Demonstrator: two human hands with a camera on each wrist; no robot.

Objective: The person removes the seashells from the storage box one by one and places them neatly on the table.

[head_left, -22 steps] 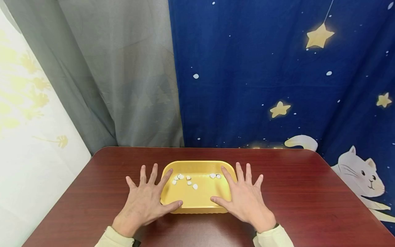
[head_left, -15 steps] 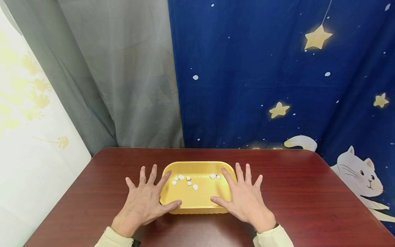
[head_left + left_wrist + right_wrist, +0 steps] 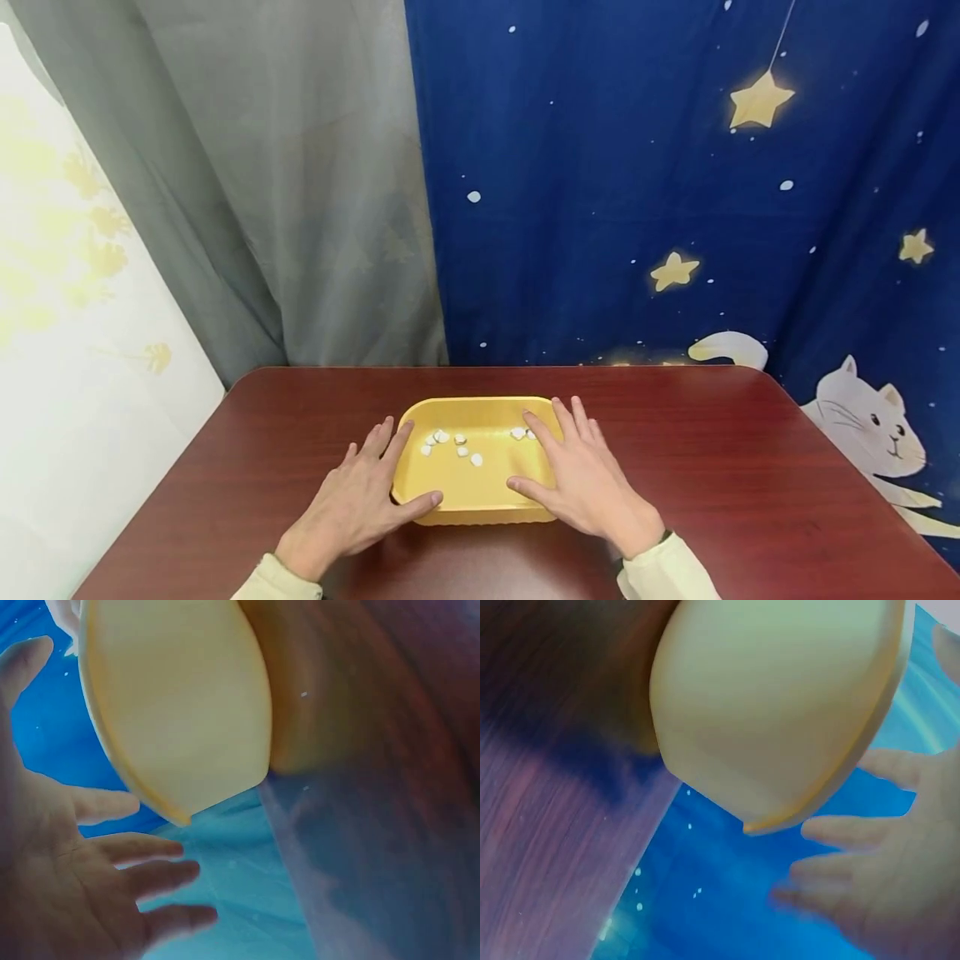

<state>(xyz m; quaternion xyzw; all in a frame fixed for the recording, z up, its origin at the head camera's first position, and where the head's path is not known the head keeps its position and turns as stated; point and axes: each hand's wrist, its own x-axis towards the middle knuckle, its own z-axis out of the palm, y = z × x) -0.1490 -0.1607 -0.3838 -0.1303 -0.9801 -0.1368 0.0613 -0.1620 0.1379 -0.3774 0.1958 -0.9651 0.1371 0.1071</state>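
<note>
1. One yellow tray (image 3: 487, 490) sits on the tabletop (image 3: 720, 467), near the back edge and about midway between the left and right edges.
2. Its long way runs side to side, along that back edge, so its two short ends are by your hands.
3. Small white bits (image 3: 462, 452) lie inside it, most toward its left end and a couple toward its right.
4. Your left hand (image 3: 356, 502) is at the left end, your right hand (image 3: 588, 487) at the right. The tray lies between them, and neither looks clearly nearer.
5. Your fingers are mostly straight, thumbs wide apart from them. Neither hand has hold of anything; I cannot tell if fingertips touch the rim.
6. Past the back edge hangs a blue curtain (image 3: 562, 217).
</note>
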